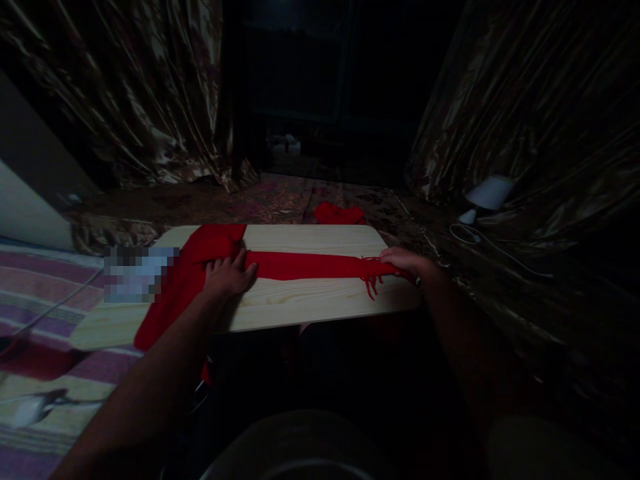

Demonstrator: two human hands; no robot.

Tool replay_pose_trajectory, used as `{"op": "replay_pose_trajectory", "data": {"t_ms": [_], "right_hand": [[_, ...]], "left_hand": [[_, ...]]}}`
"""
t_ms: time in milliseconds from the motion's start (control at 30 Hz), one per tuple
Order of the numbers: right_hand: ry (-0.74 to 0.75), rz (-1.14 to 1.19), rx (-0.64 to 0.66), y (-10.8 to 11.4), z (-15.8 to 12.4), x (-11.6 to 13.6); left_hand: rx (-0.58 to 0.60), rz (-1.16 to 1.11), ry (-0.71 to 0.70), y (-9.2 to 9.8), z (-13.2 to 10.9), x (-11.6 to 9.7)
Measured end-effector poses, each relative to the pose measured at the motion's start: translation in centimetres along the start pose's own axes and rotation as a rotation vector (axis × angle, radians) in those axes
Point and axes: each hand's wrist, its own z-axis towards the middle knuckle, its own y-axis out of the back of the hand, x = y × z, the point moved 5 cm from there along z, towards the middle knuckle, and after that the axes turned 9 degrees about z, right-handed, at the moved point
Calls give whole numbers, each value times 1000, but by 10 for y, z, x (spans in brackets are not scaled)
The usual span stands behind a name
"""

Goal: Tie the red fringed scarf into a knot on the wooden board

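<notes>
Bunching beside the spread left hand [229,276] may be caused if the scarf [310,265] is tugged by the right hand [401,261], whose grip cannot be told.

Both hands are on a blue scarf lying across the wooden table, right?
Not quite. The head view shows the scarf is red, not blue. The rest is right: it lies across the wooden table, with the left hand pressed flat on it and the right hand on its fringed end.
</notes>
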Motion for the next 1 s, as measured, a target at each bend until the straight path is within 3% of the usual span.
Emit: {"op": "replay_pose_trajectory", "data": {"t_ms": [167, 300, 367, 433, 533, 700, 900, 1000], "right_hand": [[-58, -284, -215, 8, 4, 15], [139, -211, -388, 7, -6, 48], [266, -88, -346, -5, -11, 69], [394, -10, -190, -27, -16, 91], [579, -93, -4, -61, -23, 119], [564, -268, -65, -80, -17, 129], [563, -386, -94, -79, -15, 122], [534, -535, -170, -68, -20, 117]], "left_hand": [[17, -12, 10, 1, -1, 0], [17, -16, 6, 0, 0, 0], [15, -19, 4, -1, 1, 1], [11, -19, 3, -2, 2, 1], [4, -17, 2, -1, 1, 1], [2, -34, 1, 1, -1, 1], [1, -42, 15, 2, -2, 1], [-2, -50, 20, 2, -2, 1]]}}
